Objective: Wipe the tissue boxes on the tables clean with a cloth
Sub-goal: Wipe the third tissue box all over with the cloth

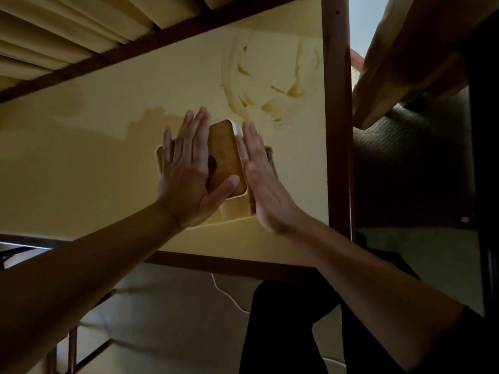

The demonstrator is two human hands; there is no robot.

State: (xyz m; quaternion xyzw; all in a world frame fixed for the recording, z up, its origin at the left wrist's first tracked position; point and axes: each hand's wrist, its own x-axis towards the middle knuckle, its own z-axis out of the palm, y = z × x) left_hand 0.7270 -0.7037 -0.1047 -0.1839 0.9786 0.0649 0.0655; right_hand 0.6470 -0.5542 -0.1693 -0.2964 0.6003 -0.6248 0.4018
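Observation:
A tissue box [225, 155] with a brown wooden lid and pale cream sides stands on the yellow table [94, 157]. My left hand [189, 174] lies flat over the lid's left part, fingers straight, thumb stretched across the lid's near edge. My right hand [262, 176] presses flat against the box's right side, fingers straight and pointing away from me. The dark slot in the lid is partly hidden under my left hand. No cloth shows in view.
Brown smeared stains [270, 85] mark the tabletop beyond the box. A dark wooden rim [337, 117] frames the table on the right and near sides. A padded chair [410, 157] stands to the right. My dark-clothed legs [297, 319] are below the table's edge.

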